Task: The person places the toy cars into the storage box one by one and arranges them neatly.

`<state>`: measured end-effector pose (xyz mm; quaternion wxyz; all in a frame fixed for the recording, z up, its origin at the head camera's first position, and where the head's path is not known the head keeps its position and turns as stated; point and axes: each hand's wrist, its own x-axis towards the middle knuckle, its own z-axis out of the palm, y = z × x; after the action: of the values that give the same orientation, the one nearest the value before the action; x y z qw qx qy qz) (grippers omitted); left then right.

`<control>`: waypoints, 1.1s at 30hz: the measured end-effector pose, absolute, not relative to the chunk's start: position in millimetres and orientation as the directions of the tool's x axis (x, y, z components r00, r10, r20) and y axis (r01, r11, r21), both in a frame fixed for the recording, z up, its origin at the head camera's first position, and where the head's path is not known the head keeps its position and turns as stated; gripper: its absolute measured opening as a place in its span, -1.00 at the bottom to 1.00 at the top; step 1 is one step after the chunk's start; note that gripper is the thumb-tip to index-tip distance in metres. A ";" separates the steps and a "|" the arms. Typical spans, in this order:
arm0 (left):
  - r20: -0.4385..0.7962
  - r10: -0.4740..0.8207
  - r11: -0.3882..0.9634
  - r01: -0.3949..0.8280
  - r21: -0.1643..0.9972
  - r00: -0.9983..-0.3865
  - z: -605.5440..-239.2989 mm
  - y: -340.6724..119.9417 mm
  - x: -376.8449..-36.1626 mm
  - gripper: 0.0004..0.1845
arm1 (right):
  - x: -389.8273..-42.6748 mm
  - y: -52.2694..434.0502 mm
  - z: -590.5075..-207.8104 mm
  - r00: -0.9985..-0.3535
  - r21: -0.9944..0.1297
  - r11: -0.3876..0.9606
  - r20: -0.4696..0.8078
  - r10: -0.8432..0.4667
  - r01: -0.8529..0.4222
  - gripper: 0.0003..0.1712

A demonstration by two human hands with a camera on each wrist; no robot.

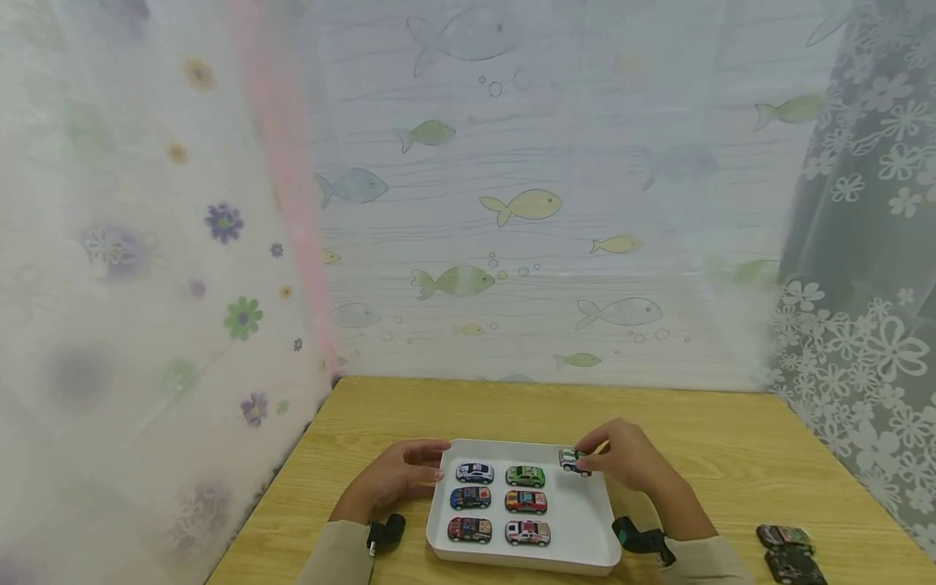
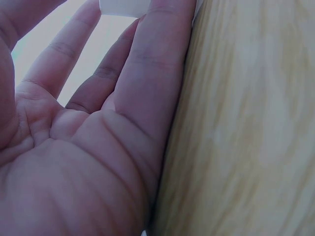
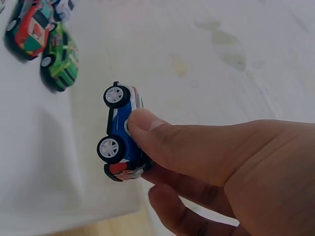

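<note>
Toy cars fill a white tray [image 1: 585, 520] on the wooden table [image 1: 731, 439]: six sit in two columns of three, among them a green car [image 1: 525, 476] and a red car [image 1: 525, 501]. The right hand [image 1: 629, 459] pinches a blue-and-white toy car [image 1: 573, 461] between thumb and fingers at about one o'clock in the tray, at the head of an unfilled third column; the wrist view shows its wheels turned sideways, so it seems not yet set down on them. The left hand [image 1: 398, 475] rests with relaxed, straight fingers against the tray's nine o'clock edge, holding nothing. Two more dark cars [image 1: 786, 548] wait on the table at four o'clock, well apart from the tray. Judging by this, the placing step is in hand; next the car likely needs turning upright and lowering in line with its row
</note>
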<state>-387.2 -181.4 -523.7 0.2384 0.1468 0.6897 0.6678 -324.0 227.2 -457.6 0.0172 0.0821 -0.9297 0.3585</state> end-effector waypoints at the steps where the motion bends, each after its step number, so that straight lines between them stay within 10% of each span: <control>1: -0.134 0.520 0.067 -0.116 0.991 -0.844 -523.7 -181.4 -387.3 -0.35 | -324.6 225.7 -459.2 -0.986 -0.663 0.730 0.085 -0.143 -0.163 -0.86; 33: -0.140 0.517 0.069 -0.122 0.990 -0.845 -524.1 -181.1 -387.3 -0.37 | -330.0 210.0 -475.3 -0.994 -0.602 0.792 0.047 -0.094 -0.103 -0.84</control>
<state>-387.3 -181.1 -524.1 0.2393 0.1430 0.6909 0.6671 -330.0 210.0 -475.3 0.0074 0.0521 -0.9465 0.3183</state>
